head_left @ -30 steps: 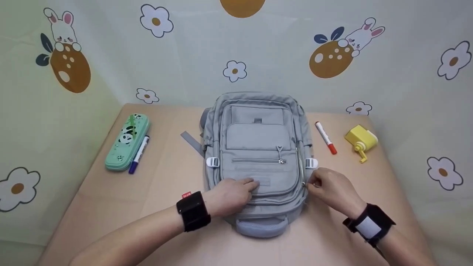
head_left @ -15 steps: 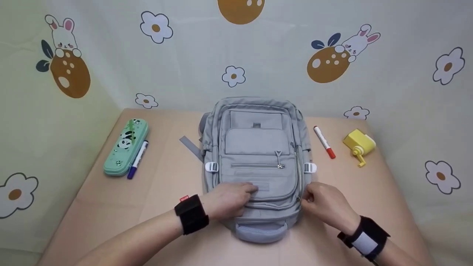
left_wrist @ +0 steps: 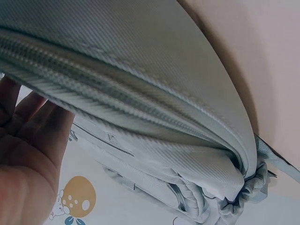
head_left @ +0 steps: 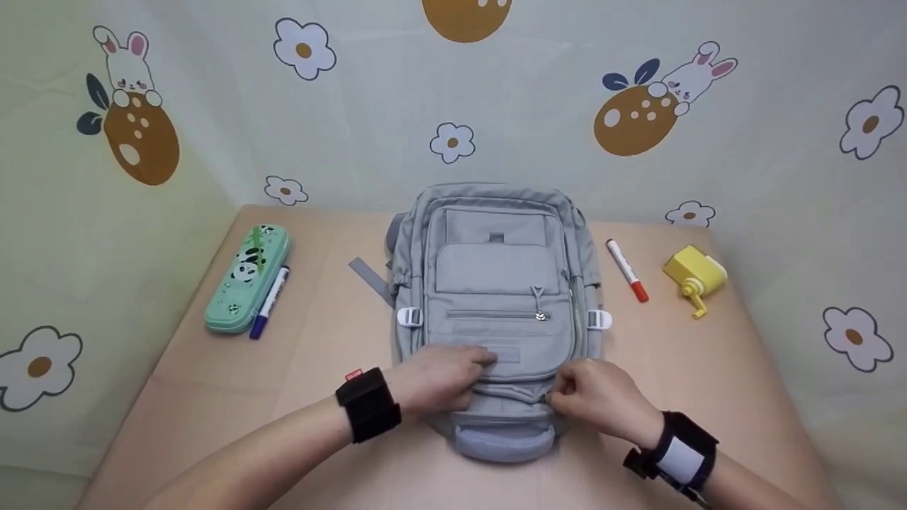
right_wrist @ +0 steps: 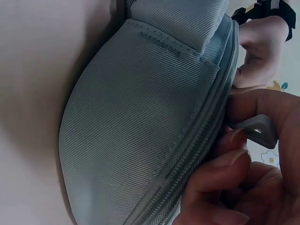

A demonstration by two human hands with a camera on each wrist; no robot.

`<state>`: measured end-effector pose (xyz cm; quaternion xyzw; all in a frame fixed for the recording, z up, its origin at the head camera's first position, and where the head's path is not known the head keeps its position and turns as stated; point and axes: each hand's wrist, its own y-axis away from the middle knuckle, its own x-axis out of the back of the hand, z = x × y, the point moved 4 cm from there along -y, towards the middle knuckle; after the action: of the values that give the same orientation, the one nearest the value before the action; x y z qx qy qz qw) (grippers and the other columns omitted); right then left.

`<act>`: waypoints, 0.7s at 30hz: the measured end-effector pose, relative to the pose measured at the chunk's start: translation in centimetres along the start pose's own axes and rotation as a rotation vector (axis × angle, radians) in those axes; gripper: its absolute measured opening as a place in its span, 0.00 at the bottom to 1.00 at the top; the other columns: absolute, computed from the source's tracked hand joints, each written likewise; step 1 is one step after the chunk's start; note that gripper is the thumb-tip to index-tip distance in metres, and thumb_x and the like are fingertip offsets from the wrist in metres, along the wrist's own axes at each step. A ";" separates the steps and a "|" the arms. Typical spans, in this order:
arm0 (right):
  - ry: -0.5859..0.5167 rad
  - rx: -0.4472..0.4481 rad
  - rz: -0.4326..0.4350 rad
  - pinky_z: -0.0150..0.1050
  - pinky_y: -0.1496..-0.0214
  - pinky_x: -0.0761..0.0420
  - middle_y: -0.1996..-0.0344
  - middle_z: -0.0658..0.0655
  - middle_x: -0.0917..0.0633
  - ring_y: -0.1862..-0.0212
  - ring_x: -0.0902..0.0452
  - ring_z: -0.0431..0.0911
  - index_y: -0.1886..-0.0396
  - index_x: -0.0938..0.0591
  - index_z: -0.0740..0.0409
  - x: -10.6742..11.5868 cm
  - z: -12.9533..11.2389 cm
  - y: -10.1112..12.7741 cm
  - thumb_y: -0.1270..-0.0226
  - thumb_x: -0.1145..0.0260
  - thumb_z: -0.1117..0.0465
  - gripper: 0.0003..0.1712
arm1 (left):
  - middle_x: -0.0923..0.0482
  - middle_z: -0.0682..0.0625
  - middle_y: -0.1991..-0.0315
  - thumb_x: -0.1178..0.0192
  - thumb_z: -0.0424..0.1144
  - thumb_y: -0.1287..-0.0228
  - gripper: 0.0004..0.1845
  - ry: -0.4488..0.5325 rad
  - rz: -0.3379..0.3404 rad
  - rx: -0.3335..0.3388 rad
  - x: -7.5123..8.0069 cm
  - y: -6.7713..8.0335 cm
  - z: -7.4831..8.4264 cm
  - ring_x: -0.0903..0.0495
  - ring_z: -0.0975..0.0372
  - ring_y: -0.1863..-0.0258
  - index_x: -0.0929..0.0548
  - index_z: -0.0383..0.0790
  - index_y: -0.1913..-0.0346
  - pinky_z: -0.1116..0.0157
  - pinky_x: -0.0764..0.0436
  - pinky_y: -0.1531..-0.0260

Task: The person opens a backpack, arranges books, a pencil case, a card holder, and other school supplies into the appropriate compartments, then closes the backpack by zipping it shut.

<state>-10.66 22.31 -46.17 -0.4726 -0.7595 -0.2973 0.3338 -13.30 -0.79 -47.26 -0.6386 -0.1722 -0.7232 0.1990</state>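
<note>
A grey backpack (head_left: 496, 283) lies flat on the tan table (head_left: 283, 397), its carry handle (head_left: 503, 440) toward me. My left hand (head_left: 446, 375) rests on the lower front panel with straight fingers pressing the fabric; in the left wrist view the palm (left_wrist: 28, 150) lies against the backpack (left_wrist: 154, 93). My right hand (head_left: 577, 393) is at the near right corner, just above the handle. In the right wrist view its fingers (right_wrist: 225, 164) pinch a grey zipper pull (right_wrist: 257, 130) on the zip line of the backpack (right_wrist: 140, 126).
A green panda pencil case (head_left: 246, 278) and a purple marker (head_left: 268, 301) lie to the left. A red marker (head_left: 626, 270) and a yellow sharpener (head_left: 694, 275) lie to the right. Patterned cloth walls close in the back and sides.
My right hand has slid from the backpack's right side down and left round the near corner, keeping its pinch on the zipper pull. The left hand has stayed put.
</note>
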 end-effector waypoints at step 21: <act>0.073 -0.033 -0.001 0.35 0.76 0.27 0.81 0.41 0.22 0.77 0.27 0.39 0.78 0.18 0.44 0.7 0.4 0.3 0.47 0.28 0.59 0.07 | 0.20 0.50 0.41 0.37 0.32 0.36 0.08 -0.439 0.077 -0.094 0.2 4.2 -2.0 0.21 0.57 0.47 0.08 0.45 0.62 0.64 0.18 0.57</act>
<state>-10.74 23.07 -45.76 -0.4665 -0.7421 -0.3271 0.3530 -12.94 -5.44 -47.32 -0.7953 -0.1532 -0.5660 0.1542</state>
